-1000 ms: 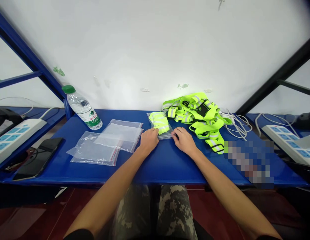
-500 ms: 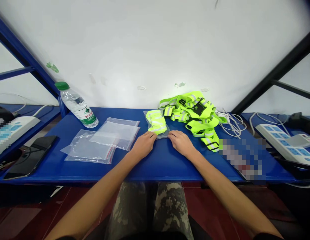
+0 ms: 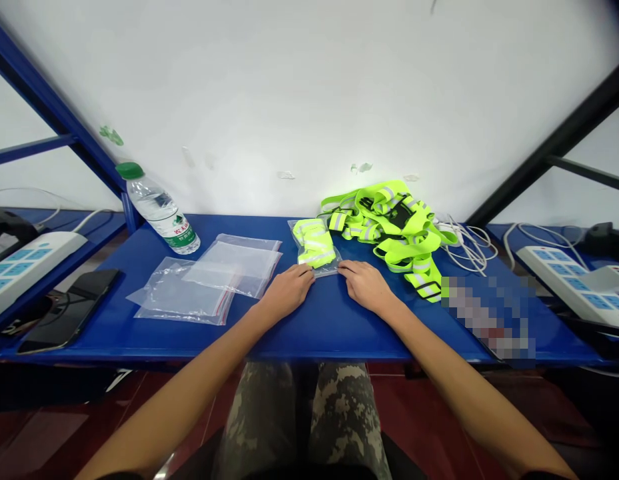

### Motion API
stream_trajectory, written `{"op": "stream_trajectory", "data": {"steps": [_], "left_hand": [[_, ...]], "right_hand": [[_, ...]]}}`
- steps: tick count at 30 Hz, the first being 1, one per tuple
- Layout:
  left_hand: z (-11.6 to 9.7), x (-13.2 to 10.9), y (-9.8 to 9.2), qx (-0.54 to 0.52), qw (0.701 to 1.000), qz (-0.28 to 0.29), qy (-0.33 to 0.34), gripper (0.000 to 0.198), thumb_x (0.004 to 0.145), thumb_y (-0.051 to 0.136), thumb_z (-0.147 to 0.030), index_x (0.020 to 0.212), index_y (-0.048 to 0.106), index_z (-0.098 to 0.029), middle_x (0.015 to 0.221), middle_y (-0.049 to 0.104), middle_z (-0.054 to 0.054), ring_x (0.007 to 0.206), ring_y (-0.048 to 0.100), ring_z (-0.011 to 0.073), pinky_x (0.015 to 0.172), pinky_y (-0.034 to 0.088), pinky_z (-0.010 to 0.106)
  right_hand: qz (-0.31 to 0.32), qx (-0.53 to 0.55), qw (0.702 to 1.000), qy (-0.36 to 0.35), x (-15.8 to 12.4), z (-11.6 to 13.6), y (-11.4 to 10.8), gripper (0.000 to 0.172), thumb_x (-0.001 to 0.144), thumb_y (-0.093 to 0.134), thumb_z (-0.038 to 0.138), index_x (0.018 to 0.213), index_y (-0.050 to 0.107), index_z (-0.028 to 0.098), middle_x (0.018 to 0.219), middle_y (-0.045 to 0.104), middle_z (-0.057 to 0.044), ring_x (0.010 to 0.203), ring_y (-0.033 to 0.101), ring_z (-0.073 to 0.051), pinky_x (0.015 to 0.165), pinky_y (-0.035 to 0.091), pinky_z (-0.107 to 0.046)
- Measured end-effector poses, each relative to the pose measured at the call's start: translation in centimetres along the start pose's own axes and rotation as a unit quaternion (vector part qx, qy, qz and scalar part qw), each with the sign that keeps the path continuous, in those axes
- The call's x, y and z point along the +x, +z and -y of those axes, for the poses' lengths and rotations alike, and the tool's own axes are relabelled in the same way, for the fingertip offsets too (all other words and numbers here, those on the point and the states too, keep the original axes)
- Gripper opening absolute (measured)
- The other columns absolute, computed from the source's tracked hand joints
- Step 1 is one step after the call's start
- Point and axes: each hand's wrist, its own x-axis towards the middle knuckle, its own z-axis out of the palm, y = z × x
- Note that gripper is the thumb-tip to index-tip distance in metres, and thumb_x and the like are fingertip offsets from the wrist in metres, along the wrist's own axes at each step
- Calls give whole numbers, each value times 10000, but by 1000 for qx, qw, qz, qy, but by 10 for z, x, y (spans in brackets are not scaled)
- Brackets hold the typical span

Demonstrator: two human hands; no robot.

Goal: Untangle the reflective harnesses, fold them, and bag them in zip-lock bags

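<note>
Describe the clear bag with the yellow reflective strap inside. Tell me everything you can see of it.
The clear plastic bag lies flat on the blue shelf, tilted slightly, its film glossy and thin. Inside sits a folded neon-yellow strap with grey reflective bands, filling most of it. The left hand and right hand touch its near edge. Whether it is sealed cannot be told. A pile of similar straps lies just beyond its right side.

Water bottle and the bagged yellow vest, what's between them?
Two clear zip bags lie flat on the blue shelf there, seen in the head view.
</note>
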Motion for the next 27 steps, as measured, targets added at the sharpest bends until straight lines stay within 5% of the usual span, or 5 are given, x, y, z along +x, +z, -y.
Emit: {"op": "stream_trajectory", "data": {"steps": [5, 13, 27], "left_hand": [[-2, -1, 3, 15, 1000, -8, -12, 288, 1016, 375, -258, 1034, 639, -145, 1130, 630, 115, 1106, 578, 228, 982, 505, 367], [-3, -3, 2, -7, 999, -29, -34, 310, 1028, 341, -294, 1074, 615, -156, 1088, 627, 100, 1058, 585, 208, 958, 513, 349], [-6, 3, -1, 47, 999, 9, -25, 275, 1006, 378, -249, 988, 627, -135, 1029, 625, 108, 1003, 585, 220, 879, 525, 341]], "right_hand": [[2, -13, 1000, 9, -1, 3, 1, 338, 883, 463, 87, 1146, 675, 105, 1237, 651, -125, 1051, 601, -262, 877, 472, -399], [-87, -10, 996, 23, -3, 1, 4, 326, 876, 482, 104, 1128, 689, 113, 1183, 627, -137, 1050, 535, -270, 904, 464, -392], [-36, -38, 998, 25, -1, 3, 2, 313, 896, 482, 123, 1129, 691, 125, 1157, 636, -115, 1050, 513, -267, 845, 425, -380]]}}
